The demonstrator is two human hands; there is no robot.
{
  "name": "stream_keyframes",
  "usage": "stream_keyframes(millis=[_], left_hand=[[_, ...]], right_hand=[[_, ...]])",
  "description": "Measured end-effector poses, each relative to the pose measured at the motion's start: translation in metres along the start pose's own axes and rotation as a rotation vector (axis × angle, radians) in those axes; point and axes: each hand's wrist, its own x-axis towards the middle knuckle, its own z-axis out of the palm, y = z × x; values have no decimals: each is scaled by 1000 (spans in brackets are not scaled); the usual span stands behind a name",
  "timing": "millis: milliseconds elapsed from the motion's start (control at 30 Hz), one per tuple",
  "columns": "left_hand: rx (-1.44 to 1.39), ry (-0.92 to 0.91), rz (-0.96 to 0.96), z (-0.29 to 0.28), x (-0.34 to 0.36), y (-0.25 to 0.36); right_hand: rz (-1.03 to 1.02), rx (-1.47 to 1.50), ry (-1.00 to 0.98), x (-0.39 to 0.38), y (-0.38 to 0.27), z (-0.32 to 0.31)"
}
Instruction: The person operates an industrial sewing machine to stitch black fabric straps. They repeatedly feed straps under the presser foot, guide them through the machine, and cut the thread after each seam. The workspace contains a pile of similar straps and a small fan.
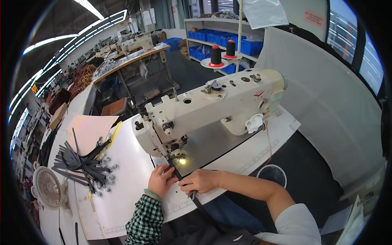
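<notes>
A narrow black strap runs from under the presser foot of a white sewing machine toward my lap. My left hand lies beside the needle area, its fingertips closed on the strap's left edge. Closer to me, my right hand pinches the same strap from the right. A small dark piece shows under the right fingers; I cannot make out what it is. The machine's lamp lights the spot by the foot. To the left lies a pile of black straps with shiny metal clasps.
A pink sheet lies behind the strap pile. At the table's left edge stands a pale round basket. Black thread cones rise behind the machine. A round bin is on the floor at right; shelves with blue bins stand behind.
</notes>
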Motion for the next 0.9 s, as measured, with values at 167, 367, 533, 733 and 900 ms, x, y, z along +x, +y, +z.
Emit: stream_keyframes(millis=[167, 367, 533, 733, 900], left_hand=[[17, -6, -2, 0, 0, 0], [7, -2, -18, 2, -2, -1], [0, 2, -5, 2, -1, -1], [-4, 0, -14, 1, -2, -2], [2, 1, -16, -2, -1, 1]], right_hand=[[82, -391, 496, 4, -7, -49], [792, -655, 732, 17, 5, -190], [772, -817, 444, 4, 24, -208], [878, -919, 304, 13, 16, -203], [897, -937, 277, 14, 14, -204]])
